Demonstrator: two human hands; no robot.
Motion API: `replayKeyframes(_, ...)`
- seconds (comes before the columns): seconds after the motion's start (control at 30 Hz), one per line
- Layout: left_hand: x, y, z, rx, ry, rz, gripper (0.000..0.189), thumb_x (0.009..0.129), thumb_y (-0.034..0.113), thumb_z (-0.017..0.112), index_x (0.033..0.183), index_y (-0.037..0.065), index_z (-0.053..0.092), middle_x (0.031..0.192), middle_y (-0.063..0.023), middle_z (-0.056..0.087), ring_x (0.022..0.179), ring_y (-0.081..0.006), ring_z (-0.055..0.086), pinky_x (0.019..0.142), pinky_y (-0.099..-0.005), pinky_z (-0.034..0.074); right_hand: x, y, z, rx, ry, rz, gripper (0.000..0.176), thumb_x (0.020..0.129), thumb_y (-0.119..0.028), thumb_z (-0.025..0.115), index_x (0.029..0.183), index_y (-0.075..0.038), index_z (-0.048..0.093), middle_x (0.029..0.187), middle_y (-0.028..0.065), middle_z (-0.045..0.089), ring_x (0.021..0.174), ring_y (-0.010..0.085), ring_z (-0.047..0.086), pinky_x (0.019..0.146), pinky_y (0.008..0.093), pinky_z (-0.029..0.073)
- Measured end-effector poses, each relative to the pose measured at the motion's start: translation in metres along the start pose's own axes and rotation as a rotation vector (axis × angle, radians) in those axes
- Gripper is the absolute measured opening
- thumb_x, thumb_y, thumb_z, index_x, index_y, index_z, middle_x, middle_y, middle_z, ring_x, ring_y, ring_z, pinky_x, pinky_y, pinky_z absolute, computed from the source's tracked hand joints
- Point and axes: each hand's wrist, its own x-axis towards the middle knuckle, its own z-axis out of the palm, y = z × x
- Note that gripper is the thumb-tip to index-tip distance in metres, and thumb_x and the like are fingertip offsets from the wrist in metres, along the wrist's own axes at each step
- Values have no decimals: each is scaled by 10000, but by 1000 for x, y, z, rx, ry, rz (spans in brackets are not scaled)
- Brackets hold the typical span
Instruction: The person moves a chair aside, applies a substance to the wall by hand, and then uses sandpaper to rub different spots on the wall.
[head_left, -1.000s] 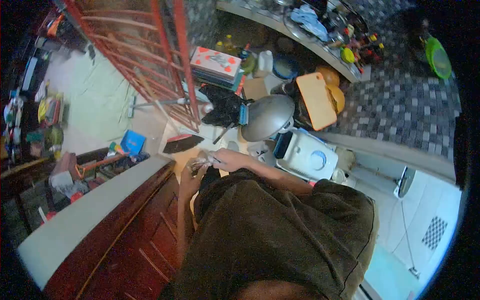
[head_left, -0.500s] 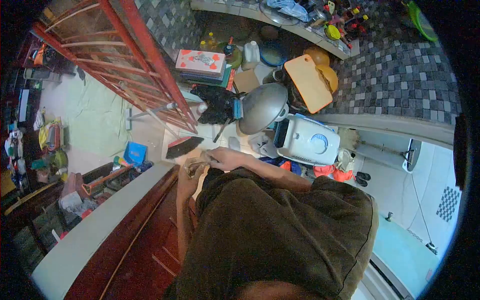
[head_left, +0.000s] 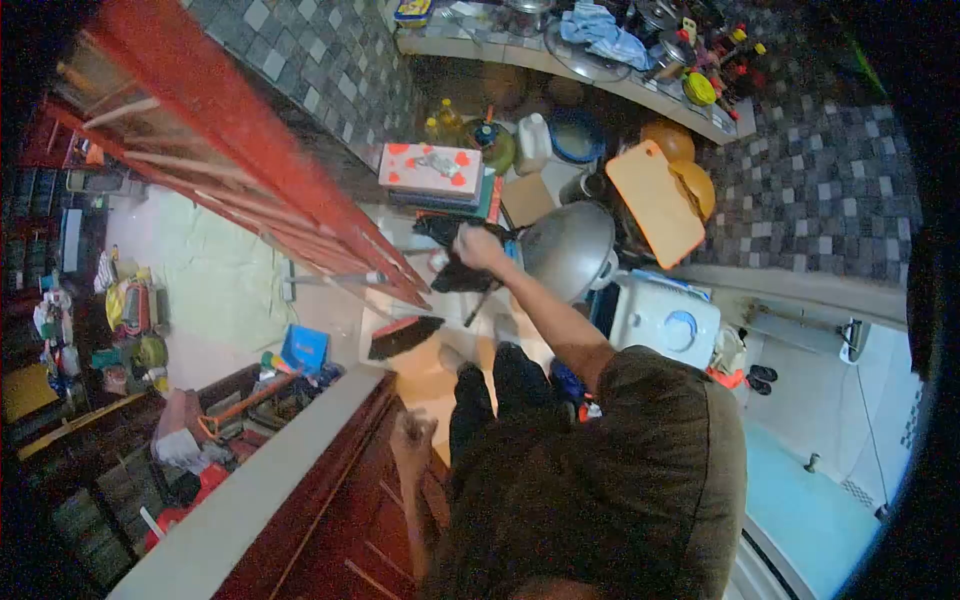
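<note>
Stretching forward from the shoulder, the right arm (head_left: 560, 320) runs diagonally up and inward, its elbow only slightly bent; the right hand (head_left: 482, 250) is at the black bag (head_left: 465, 278), back of the hand uppermost and fingers bent downward; the fingertips are hidden, so whether they are clamped on the bag or merely over it I cannot tell. The bag lies on the floor, just below the box with red hearts (head_left: 430, 166) that tops a stack, and between the red slatted frame (head_left: 290, 190) and the large metal wok (head_left: 568, 250); a brown cardboard box (head_left: 527, 200) sits near the wok's upper edge, with the orange-rimmed cutting board (head_left: 655, 205) leaning farther right.

The left arm (head_left: 415, 500) hangs low by the body, forearm pointing forward alongside the dark red wooden panel (head_left: 330, 500); the left hand (head_left: 413, 430) is well apart from the right one, its fingers loosely curled, blurred, and whether they meet or hold anything small I cannot tell; the nearest loose item ahead of it is the broom head (head_left: 404, 338), with dark bristles, lying on the floor.
</note>
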Motion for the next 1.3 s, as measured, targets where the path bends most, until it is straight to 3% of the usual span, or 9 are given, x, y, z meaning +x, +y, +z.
replayKeyframes(0.1,-17,-14,7,-50,-5,-126,202,917,116,758,1050,21,640,802,-67,652,739,-136,609,694,-311,506,96,16,-5,26,338,141,430,909,-316,629,1185,14,639,1248,303,624,1106,471,618,938,543,499)
replayKeyframes(0.3,-77,-80,32,-78,84,-224,182,945,187,741,1046,54,669,831,-74,682,763,-133,649,708,-324,525,183,48,37,-358,351,77,529,921,-360,640,1313,-6,616,1499,269,463,1327,511,433,1103,677,307)
replayKeyframes(0.6,-103,-59,69,-113,214,-305,227,971,269,716,1069,69,673,847,-75,676,727,-176,645,662,-348,517,185,43,32,-568,572,-32,181,926,-198,581,1021,-66,658,1068,142,671,1049,357,629,887,569,471)
replayKeyframes(0.7,-110,-54,68,-122,245,-338,214,980,256,701,1070,64,673,875,-90,688,769,-195,663,677,-363,522,160,31,4,18,401,173,245,961,-180,579,1145,-46,670,1062,106,689,959,289,649,891,433,526)
replayKeyframes(0.8,-101,-31,54,-17,277,-259,197,989,242,689,1068,62,674,881,-101,691,781,-205,655,691,-374,522,74,-16,-44,1375,184,125,203,954,-181,628,1075,-22,664,953,53,699,749,143,636,668,319,521)
replayKeyframes(0.9,-100,-23,43,-176,326,-272,217,997,251,682,1067,46,671,864,-95,675,784,-185,628,710,-360,508,2,-37,-77,1783,-325,-140,273,984,-77,514,1227,-17,621,1161,103,691,1031,186,674,865,351,563)
replayKeyframes(1.17,-166,-11,-13,-191,569,-45,198,1006,187,667,1051,-4,649,909,-43,654,850,-117,575,783,-308,485,-157,-184,-114,1679,-800,-149,436,974,-164,581,1356,41,537,1216,118,678,1092,227,658,944,387,519)
replayKeyframes(1.23,-198,-7,-24,-256,624,33,180,1018,182,646,1051,5,651,971,-31,651,886,-123,576,817,-292,485,-210,-227,-103,1033,-378,-432,316,977,-155,640,1245,13,628,1131,92,699,993,186,674,863,331,530)
replayKeyframes(1.3,-224,-2,-35,-451,693,-17,133,1010,129,636,1074,12,647,998,-28,648,919,-119,584,843,-287,486,-251,-267,-90,1252,-789,-181,277,1001,-194,633,1199,-2,653,1017,50,708,867,128,670,755,275,524)
